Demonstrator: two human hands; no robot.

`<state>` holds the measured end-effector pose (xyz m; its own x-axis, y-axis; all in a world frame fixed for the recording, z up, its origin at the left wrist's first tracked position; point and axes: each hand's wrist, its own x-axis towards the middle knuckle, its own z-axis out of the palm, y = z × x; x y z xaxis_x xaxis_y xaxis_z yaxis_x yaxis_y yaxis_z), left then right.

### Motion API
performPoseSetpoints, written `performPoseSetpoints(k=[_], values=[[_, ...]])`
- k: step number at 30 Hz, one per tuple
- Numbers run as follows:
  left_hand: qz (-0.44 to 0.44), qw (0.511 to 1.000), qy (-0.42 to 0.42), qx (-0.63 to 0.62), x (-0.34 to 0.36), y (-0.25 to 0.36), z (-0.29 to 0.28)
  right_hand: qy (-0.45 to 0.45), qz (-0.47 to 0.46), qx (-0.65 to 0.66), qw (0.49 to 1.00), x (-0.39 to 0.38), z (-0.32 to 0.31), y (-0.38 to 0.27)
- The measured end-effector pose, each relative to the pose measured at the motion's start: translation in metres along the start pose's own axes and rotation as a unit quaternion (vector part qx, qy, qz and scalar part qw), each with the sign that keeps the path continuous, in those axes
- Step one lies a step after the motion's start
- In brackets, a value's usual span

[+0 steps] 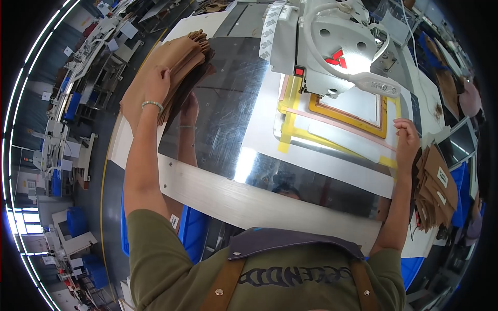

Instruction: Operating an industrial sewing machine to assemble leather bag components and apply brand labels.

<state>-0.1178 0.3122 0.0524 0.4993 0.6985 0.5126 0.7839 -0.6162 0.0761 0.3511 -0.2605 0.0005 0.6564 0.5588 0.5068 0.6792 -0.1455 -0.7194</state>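
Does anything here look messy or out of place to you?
Only slightly. The stack of brown leather pieces under the left hand is fanned out, edges uneven. The stack by the right hand is splayed too. Nothing looks spilled or damaged.

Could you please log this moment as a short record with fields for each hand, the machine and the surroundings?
Left hand: resting on a stack of brown leather pieces at the table's left edge
Right hand: touching the right edge of a clear template with yellow tape
Machine: white sewing machine above the template
Table: shiny metal top
Right side: second pile of brown pieces
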Motion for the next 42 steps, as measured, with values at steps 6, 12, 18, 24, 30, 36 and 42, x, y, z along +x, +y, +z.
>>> performPoseSetpoints(k=[6, 12, 18, 24, 30, 36, 42], values=[[-0.117, 0.943, 0.203, -0.235, 0.040, -0.006, -0.038, -0.014, -0.004, 0.005, 1.000, -0.001, 0.006, -0.010], [0.205, 0.965, 0.104, -0.123, -0.039, 0.112, -0.056, -0.048, -0.024, -0.002, 0.999, -0.002, 0.011, -0.020], [0.415, 0.899, -0.082, -0.117, -0.133, 0.195, -0.027, -0.108, -0.092, -0.004, 0.990, -0.010, 0.031, -0.065], [0.389, 0.910, -0.054, -0.134, -0.160, 0.196, -0.031, -0.256, -0.250, -0.047, 0.933, -0.025, 0.078, -0.138], [0.321, 0.938, -0.041, -0.127, -0.179, 0.150, -0.050, -0.190, -0.446, -0.141, 0.863, -0.014, 0.153, -0.156], [0.224, 0.973, -0.025, -0.049, -0.207, 0.088, -0.066, -0.169, -0.473, -0.240, 0.831, -0.006, 0.199, -0.145], [0.215, 0.976, -0.037, -0.008, -0.203, 0.057, -0.064, -0.152, -0.478, -0.249, 0.829, -0.010, 0.199, -0.142]])
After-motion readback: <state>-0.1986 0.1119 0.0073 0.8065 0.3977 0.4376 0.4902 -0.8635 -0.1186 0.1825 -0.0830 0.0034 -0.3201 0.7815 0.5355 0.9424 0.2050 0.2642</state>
